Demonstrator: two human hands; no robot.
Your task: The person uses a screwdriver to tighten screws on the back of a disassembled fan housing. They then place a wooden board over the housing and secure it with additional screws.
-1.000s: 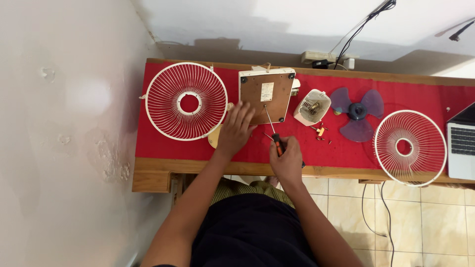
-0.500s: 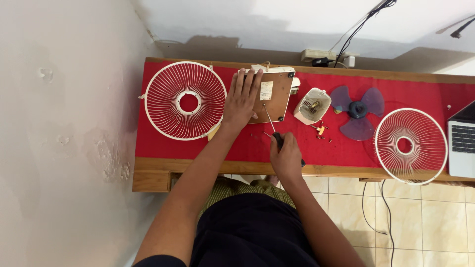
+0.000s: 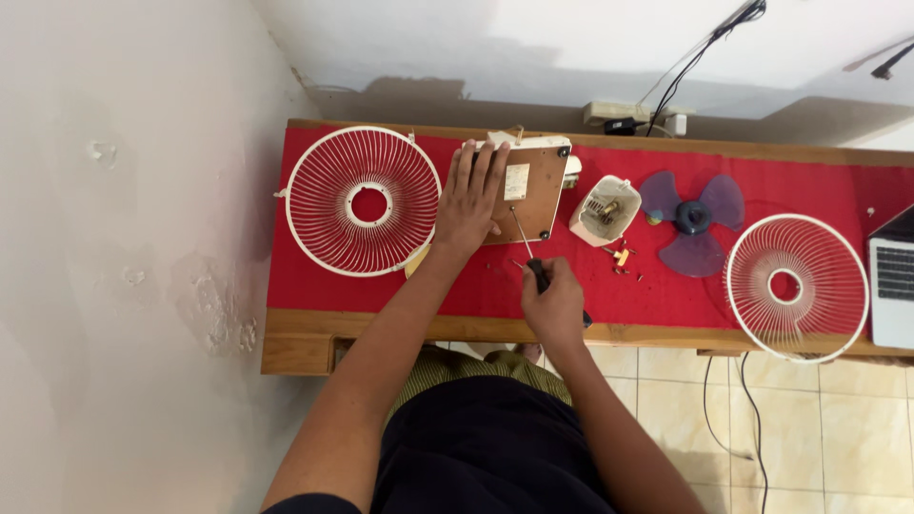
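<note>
Brown fan base panel (image 3: pixel 531 195), upper centre, is pressed by spread left hand (image 3: pixel 468 202); screwdriver (image 3: pixel 529 255) is gripped in closed right hand (image 3: pixel 554 305).

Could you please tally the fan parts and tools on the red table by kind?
Grilles: 2
Blade: 1
Motor housing: 1
Brown base: 1, under the left hand
Screwdriver: 1, in the right hand
Laptop: 1
Total: 7

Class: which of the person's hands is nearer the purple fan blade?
Right. The right hand grips a screwdriver left of the fan blade; the left hand lies farther left.
</note>
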